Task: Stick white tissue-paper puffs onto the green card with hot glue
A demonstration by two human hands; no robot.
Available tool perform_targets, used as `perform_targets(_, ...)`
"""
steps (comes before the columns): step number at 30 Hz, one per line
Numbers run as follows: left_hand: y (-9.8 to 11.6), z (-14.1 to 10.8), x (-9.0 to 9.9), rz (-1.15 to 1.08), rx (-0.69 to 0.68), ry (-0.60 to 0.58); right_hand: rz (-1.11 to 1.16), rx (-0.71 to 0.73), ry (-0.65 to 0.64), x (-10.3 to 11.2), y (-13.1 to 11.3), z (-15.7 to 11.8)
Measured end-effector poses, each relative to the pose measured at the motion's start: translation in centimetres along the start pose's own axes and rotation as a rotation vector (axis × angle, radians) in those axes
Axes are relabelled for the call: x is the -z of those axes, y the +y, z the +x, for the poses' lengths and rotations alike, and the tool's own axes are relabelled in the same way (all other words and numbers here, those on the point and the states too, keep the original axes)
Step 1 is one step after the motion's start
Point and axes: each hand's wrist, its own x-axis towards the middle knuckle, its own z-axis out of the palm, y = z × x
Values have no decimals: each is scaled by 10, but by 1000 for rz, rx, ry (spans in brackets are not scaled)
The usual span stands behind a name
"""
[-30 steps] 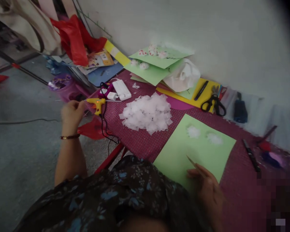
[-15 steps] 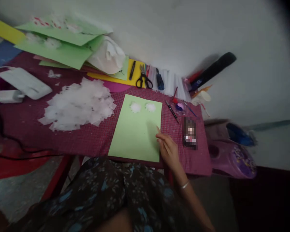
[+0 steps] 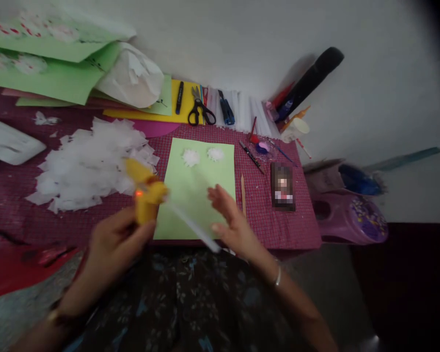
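My left hand [image 3: 119, 242] is closed around a yellow glue gun [image 3: 146, 195] with a lit orange light. A whitish glue stick [image 3: 194, 225] juts from its back, over the lower part of a light green sheet [image 3: 179, 205]. My right hand [image 3: 232, 222] is open with fingers apart, above the sheet's right side, holding nothing. Two white paper flowers, one on the left [image 3: 190, 157] and one on the right [image 3: 215, 154], lie near the sheet's top. A thin wooden stick [image 3: 243, 193] lies right of the sheet.
Left of the sheet is a pile of white paper pieces [image 3: 84, 166]. Scissors [image 3: 201, 110], a cutter [image 3: 226, 107] and a marker [image 3: 179, 98] lie along the back. At the right are a pen [image 3: 252, 156] and a phone [image 3: 283, 187]. Green sheets [image 3: 66, 83] are stacked back left.
My left hand has come into view with the glue gun. My right hand has opened, and the wooden stick now lies on the cloth. The view has shifted right.
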Motion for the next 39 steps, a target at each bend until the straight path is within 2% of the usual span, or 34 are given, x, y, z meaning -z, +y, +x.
perform_targets(2, 14, 15, -32, -9, -131, -55, 161, -35, -16, -26, -4, 4)
perform_targets(3, 21, 24, -48, 10, -214, -115, 222, -71, 32, -36, -5, 6)
perform_targets(5, 33, 40, -74, 97, -392, -169, 315, -176, 216, -44, -5, 7)
perform_targets(6, 37, 44, -81, 165, -471, -245, 356, -229, 315, -43, -5, 6)
perform_targets(8, 38, 45, -83, 268, -603, -367, 404, -300, 467, -35, -7, 1)
perform_targets(10, 30, 39, -72, 301, -674, -436, 384, -310, 508, -23, -10, -4)
perform_targets(13, -1, 26, -49, 306, -655, -402, 241, -314, 401, -9, -12, -11)
perform_targets(16, -41, 15, -33, 344, -591, -322, 74, -349, 271, -7, -9, -11)
perform_targets(19, -73, 6, -29, 359, -566, -268, -128, -339, 224, -11, -3, -7)
perform_targets(21, -85, 2, -31, 335, -550, -242, -281, -345, 227, -15, 0, -3)
perform_targets(26, -91, 0, -35, 259, -481, -128, -468, -348, 266, -15, 3, 8)
perform_targets(31, -90, 1, -36, 217, -461, -110, -511, -394, 224, -11, 5, 16)
perform_targets(36, -91, -4, -40, 232, -452, -107, -411, -391, 158, -6, 3, 15)
perform_targets(39, -93, -6, -43, 222, -462, -74, -366, -408, 169, -5, 1, 15)
